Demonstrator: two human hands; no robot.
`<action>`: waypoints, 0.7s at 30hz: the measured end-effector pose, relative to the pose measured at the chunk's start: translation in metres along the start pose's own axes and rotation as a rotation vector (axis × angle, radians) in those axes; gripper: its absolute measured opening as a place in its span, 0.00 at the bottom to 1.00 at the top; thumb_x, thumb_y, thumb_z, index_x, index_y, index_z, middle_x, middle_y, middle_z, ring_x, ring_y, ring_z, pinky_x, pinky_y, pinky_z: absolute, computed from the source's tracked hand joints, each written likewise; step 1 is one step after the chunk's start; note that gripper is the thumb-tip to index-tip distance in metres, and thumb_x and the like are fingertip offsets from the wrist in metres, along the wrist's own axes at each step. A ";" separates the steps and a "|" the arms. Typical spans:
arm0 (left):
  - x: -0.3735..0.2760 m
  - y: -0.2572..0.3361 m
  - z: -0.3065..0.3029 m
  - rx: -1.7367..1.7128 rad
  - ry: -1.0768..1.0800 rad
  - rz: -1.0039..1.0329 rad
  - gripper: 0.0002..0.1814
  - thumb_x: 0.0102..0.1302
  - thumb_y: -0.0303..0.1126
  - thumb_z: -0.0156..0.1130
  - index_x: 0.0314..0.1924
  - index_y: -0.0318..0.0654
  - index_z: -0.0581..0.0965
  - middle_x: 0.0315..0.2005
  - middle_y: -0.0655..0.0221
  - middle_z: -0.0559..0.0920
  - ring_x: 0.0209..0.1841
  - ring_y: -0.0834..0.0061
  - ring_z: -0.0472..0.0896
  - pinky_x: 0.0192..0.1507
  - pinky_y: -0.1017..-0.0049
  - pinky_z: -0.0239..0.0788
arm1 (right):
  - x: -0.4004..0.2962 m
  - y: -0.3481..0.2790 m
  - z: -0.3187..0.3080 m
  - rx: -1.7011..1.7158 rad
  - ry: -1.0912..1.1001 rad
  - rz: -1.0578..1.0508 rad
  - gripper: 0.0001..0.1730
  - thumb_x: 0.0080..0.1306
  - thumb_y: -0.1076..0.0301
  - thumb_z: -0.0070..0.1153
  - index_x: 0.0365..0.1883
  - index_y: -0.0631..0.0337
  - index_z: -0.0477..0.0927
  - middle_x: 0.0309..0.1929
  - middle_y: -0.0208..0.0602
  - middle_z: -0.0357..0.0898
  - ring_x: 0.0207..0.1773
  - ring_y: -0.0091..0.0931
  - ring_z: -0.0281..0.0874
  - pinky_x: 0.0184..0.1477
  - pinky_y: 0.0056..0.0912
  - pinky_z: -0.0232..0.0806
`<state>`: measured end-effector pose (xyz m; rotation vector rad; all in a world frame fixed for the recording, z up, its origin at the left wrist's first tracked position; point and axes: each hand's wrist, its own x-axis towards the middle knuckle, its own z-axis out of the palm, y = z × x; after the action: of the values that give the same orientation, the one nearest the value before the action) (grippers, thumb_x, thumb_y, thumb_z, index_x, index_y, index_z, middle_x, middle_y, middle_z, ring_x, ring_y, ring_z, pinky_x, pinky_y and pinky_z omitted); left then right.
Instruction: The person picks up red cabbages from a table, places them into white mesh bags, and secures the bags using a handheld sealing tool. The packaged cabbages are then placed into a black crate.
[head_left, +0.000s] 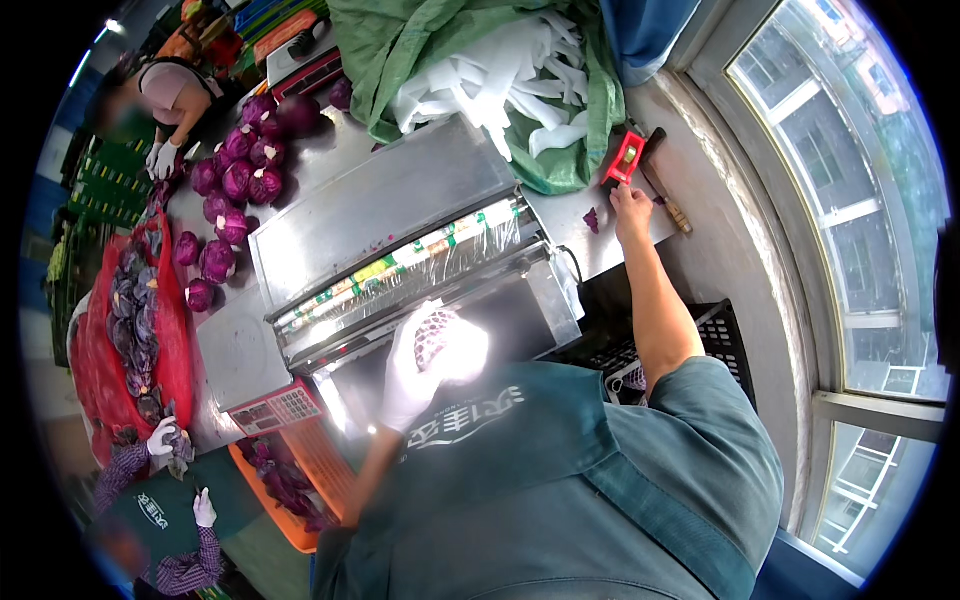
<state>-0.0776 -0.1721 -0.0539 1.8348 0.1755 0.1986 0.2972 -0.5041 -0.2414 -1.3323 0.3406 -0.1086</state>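
My left hand (409, 375), in a white glove, holds a round item in a white foam net (435, 341) close to my chest. Purple shows through the mesh, and strong glare washes out its right side. Behind it stands a metal film-wrapping machine (375, 217) with a roll of clear film (405, 259) across it. My bare right hand (634, 210) reaches out to the far right, its fingers closed on the lower end of a red tape dispenser (624, 159). A small purple leaf scrap (592, 220) lies on the metal table beside that hand.
Red cabbages (238, 180) cluster at left. A green woven sack (592, 142) holds white foam nets (487, 75). A wooden-handled knife (679, 216) lies near the window ledge. Orange crate (330, 457), black crate (724, 337) and red mesh sack (176, 300) surround me. Two gloved co-workers are at left.
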 end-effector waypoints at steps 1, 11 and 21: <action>0.000 -0.001 0.000 0.011 0.004 0.009 0.32 0.65 0.22 0.64 0.69 0.29 0.69 0.62 0.55 0.78 0.63 0.66 0.78 0.66 0.69 0.69 | 0.002 0.004 -0.002 -0.044 -0.011 -0.042 0.12 0.73 0.68 0.61 0.39 0.70 0.76 0.39 0.42 0.81 0.44 0.31 0.85 0.50 0.31 0.79; 0.006 -0.010 -0.001 0.092 0.001 0.080 0.33 0.64 0.28 0.70 0.68 0.32 0.70 0.62 0.54 0.77 0.65 0.61 0.76 0.68 0.66 0.66 | 0.026 0.000 -0.011 -0.053 0.017 0.611 0.11 0.74 0.65 0.58 0.39 0.66 0.77 0.25 0.42 0.77 0.27 0.35 0.79 0.31 0.41 0.75; -0.006 -0.020 -0.007 0.114 -0.009 0.130 0.24 0.84 0.38 0.39 0.70 0.31 0.69 0.67 0.53 0.74 0.72 0.59 0.69 0.74 0.66 0.55 | -0.230 -0.187 0.120 -0.573 -1.404 0.216 0.09 0.72 0.68 0.62 0.33 0.62 0.79 0.22 0.25 0.73 0.24 0.16 0.69 0.26 0.20 0.62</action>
<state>-0.0857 -0.1616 -0.0720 1.9624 0.0623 0.2764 0.1382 -0.3746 0.0043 -1.5938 -0.7339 1.1371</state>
